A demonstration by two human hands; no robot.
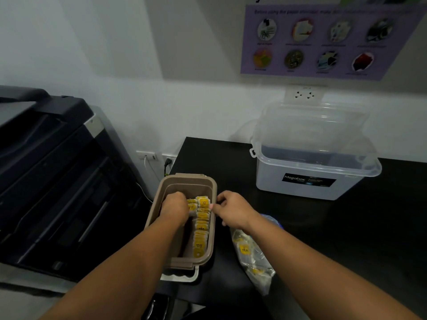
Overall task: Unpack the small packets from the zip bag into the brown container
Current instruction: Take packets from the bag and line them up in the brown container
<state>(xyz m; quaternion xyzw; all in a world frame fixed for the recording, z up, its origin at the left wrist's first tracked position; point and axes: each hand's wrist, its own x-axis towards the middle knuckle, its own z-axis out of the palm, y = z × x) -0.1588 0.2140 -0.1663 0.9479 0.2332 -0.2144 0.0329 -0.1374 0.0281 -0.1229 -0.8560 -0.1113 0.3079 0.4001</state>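
Packets partly moved: a row of small packets already stands along the right side of the brown container.

The left hand is down inside the container at the far end of the row, knuckles up and fingers hidden, so I cannot tell whether it grips any packets. The right hand pinches the container's right rim. Just beside it on the desk, the zip bag still holds more packets, so I judge the job roughly half done.

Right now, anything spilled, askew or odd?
Nothing spilled. Only oddity: the brown container sits at the black table's left edge, a white lid poking out under its near end. The zip bag lies flat beside it.
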